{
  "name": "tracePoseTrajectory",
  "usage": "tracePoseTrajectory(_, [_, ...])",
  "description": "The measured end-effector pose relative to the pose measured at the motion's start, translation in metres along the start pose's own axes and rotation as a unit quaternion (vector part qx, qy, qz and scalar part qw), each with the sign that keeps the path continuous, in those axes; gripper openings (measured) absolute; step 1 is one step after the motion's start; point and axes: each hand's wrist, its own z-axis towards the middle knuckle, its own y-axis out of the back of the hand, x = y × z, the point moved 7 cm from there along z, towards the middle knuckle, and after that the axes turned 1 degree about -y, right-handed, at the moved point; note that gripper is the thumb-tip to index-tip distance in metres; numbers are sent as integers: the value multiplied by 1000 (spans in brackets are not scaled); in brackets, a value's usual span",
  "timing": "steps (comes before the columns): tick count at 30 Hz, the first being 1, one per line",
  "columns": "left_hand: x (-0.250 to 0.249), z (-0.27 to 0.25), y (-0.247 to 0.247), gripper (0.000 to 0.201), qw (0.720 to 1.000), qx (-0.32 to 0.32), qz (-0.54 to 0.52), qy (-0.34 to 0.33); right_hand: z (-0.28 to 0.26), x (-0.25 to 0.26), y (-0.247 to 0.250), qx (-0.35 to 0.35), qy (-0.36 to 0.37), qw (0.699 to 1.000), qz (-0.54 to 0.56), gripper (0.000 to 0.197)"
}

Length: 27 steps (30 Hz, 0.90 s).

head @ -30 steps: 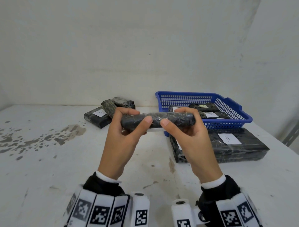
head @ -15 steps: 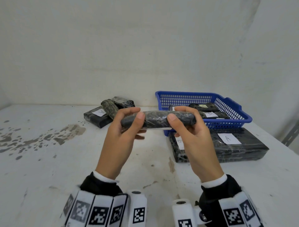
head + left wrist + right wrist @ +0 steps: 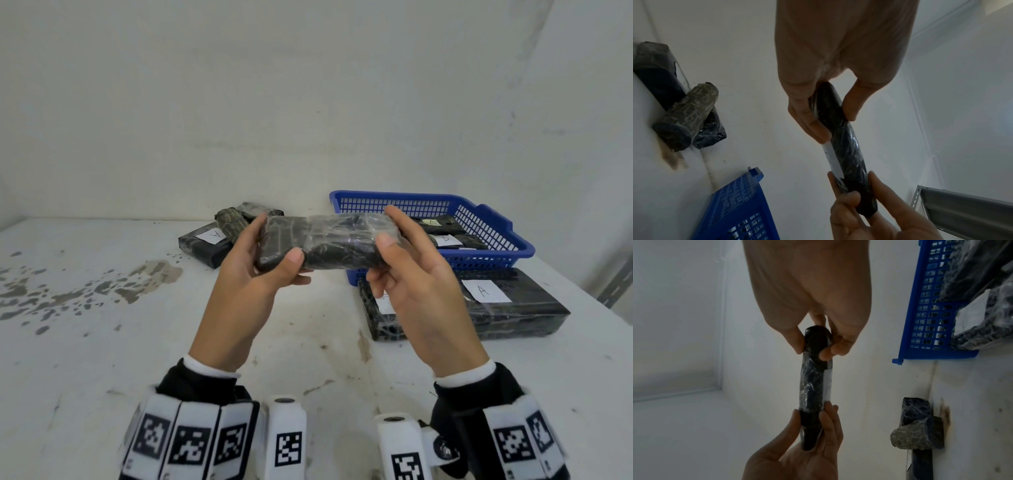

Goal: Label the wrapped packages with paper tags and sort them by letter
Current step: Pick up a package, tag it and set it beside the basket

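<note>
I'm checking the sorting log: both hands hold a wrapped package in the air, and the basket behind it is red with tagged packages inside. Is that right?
Not quite. The basket is blue, not red, as the head view shows. The rest stands: the left hand and right hand hold the wrapped package in the air, and tagged packages lie in the basket.

1. The held package is dark, wrapped in glossy, wrinkled clear film; a matt white paper tag lies along one face.
2. The basket is blue moulded plastic mesh with a smooth rim.
3. The large package wears shiny film and a matt paper label.
4. The table is matt white, stained and scuffed.
5. The shelf bracket looks like grey painted metal.
</note>
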Motion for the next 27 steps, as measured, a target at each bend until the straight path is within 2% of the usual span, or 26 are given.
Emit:
tracePoseTrajectory(4, [4, 3, 2, 46, 997, -17, -75, 21, 0, 1, 1, 8, 7, 1000, 8, 57])
tracePoseTrajectory(8, [3, 2, 1, 39, 996, -8, -84, 16, 1, 1, 3, 14, 7, 1000, 4, 57])
tracePoseTrajectory(11, [0, 0, 1, 42, 999, 0, -53, 6, 0, 0, 2, 18, 6, 1000, -13, 58])
tracePoseTrajectory(16, [-7, -2, -3, 59, 999, 13, 44, -25, -2, 0, -1, 16, 11, 998, -53, 62])
tracePoseTrajectory(22, [-7, -5, -6, 69, 995, 6, 81, -48, -5, 3, -5, 16, 35, 997, -66, 67])
tracePoseTrajectory(27, [-8, -7, -11, 59, 997, -1, 59, -57, -8, 5, -6, 0, 47, 995, -93, 74])
